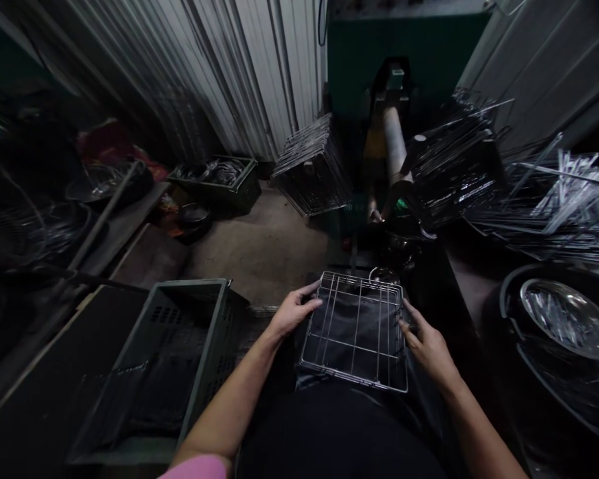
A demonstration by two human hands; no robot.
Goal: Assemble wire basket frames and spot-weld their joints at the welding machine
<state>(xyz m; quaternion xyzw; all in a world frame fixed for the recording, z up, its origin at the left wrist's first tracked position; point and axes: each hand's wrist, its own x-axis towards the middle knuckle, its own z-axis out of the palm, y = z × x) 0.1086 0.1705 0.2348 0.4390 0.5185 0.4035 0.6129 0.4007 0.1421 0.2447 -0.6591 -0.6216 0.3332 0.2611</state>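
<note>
A rectangular wire rack (358,342) with a thin metal frame and crossing wires lies over my lap, on dark cloth. My left hand (293,310) grips its upper left edge, thumb on top. On the opposite side my right hand (426,339) has its fingers closed around the right edge; part of those fingers is behind the wires. Just past the rack's far edge stands a dark machine (397,246), much of it lost in shadow, with a pale bar (394,143) running back from it.
To my left stands a green plastic crate (209,339) with dark wire pieces inside. Stacked wire racks (312,166) stand ahead. At right are a heap of metal rods (574,199) and a metal bowl (569,318) of small pieces. A low green bin (239,193) sits by the corrugated wall.
</note>
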